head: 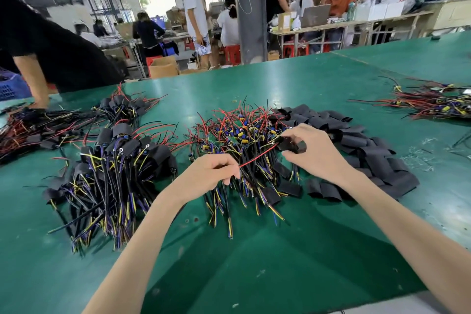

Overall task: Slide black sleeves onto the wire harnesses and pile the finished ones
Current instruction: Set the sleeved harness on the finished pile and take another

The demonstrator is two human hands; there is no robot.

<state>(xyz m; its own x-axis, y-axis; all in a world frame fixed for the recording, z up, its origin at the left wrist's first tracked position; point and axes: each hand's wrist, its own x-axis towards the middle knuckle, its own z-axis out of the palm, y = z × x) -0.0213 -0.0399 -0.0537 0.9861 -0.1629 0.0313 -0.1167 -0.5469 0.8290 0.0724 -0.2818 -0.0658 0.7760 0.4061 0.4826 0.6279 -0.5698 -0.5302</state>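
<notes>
Over the smooth green surface (254, 250), the left hand (211, 173) pinches a thin red wire (257, 158) while the right hand (309, 150) grips a flat, matte black sleeve (290, 144).

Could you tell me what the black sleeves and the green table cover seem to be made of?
Black sleeves: probably thin, flexible plastic tubing, matte; they lie flattened and creased, with no shine. Green table cover: likely a smooth rubber or vinyl mat, semi-gloss; it reflects soft glare.
</notes>
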